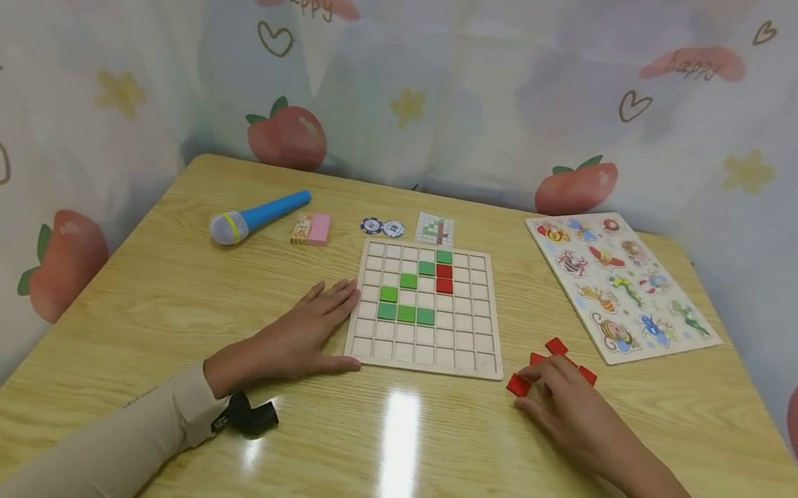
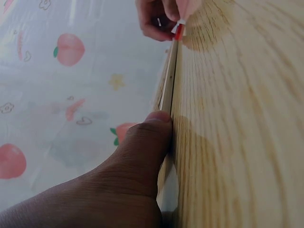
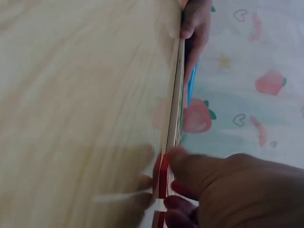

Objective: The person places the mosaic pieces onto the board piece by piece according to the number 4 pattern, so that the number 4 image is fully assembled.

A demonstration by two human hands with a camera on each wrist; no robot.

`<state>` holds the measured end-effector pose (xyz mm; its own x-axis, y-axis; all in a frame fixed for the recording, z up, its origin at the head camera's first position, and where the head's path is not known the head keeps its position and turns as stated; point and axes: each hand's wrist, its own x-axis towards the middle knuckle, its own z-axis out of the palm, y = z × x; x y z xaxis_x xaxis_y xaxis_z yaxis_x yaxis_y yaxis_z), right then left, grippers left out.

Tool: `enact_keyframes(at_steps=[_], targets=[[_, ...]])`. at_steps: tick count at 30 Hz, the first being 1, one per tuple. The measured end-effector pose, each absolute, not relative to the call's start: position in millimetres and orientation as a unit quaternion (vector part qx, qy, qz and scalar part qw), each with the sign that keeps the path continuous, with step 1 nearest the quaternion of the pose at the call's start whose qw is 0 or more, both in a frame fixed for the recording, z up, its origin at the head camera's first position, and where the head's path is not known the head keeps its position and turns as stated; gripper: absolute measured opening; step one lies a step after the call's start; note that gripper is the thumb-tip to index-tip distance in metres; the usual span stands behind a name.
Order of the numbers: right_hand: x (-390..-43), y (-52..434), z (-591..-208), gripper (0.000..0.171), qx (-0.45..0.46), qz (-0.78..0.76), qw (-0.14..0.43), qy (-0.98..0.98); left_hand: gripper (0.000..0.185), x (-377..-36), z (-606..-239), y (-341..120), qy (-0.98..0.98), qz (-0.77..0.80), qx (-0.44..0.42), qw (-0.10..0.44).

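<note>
A wooden grid board lies at the table's middle, with several green tiles and two red tiles in its cells. My left hand rests flat on the table against the board's left edge, and its thumb touches the board's rim. To the right of the board, my right hand sits over a small heap of loose red tiles. Its thumb and fingers pinch one red tile, which also shows in the left wrist view as the red tile.
Behind the board lie a blue toy microphone, a pink eraser, two chips and a small pattern card. An animal puzzle board lies at the far right. A printed curtain surrounds the wooden table.
</note>
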<state>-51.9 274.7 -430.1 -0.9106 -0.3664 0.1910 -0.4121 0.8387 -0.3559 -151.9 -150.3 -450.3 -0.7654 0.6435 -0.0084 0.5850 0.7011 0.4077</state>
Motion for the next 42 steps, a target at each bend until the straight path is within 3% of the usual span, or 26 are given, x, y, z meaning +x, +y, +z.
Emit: enact_keyframes(at_steps=[7, 16, 31, 42], targets=[[-57, 268, -434, 0.024, 0.207, 0.216, 0.054, -0.953, 0.112, -149, -451, -152, 0.92, 0.202, 0.327, 0.078], [-90, 254, -413, 0.023, 0.287, 0.213, 0.111, -0.927, 0.112, -147, -452, -154, 0.921, 0.199, 0.327, 0.078], [-177, 195, -409, 0.009, 0.27, 0.233, 0.015, -0.934, 0.112, -152, -451, -152, 0.92, 0.194, 0.331, 0.079], [-192, 189, -413, 0.007, 0.29, 0.206, -0.007, -0.935, 0.111, -151, -450, -150, 0.921, 0.189, 0.334, 0.073]])
